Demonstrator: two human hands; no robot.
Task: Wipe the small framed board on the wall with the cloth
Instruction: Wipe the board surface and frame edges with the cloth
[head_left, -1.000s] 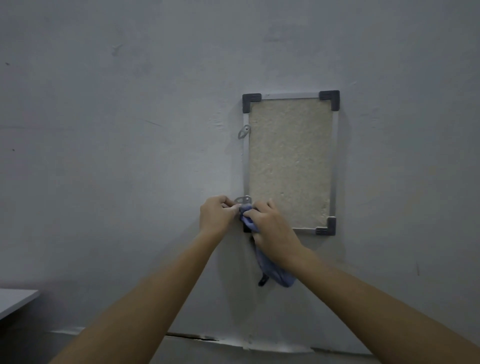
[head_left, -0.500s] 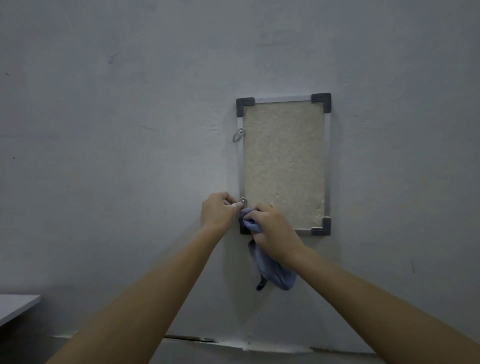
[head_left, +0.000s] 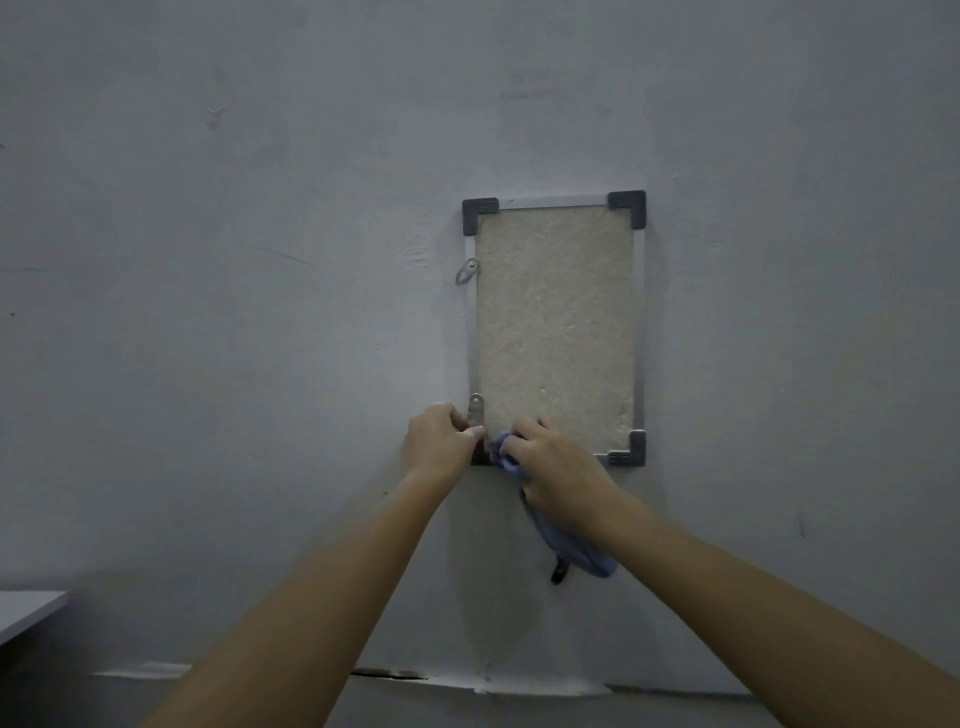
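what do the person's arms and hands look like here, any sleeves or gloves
Both arms are bare from the bottom edge of the picture up to the wrists: no sleeves show anywhere. The left hand and right hand wear no gloves, and no rings, watch or bracelets can be seen on fingers or wrists. The forearms are slim and long in this wide-angle view, with no markings visible.

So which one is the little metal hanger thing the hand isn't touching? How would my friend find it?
Find the framed board on the grey wall, then follow its left edge up from the two hands. About a third of the way down from the top sits the upper metal hanger, tilted outward. The lower metal hanger hangs straight, just above the left hand.
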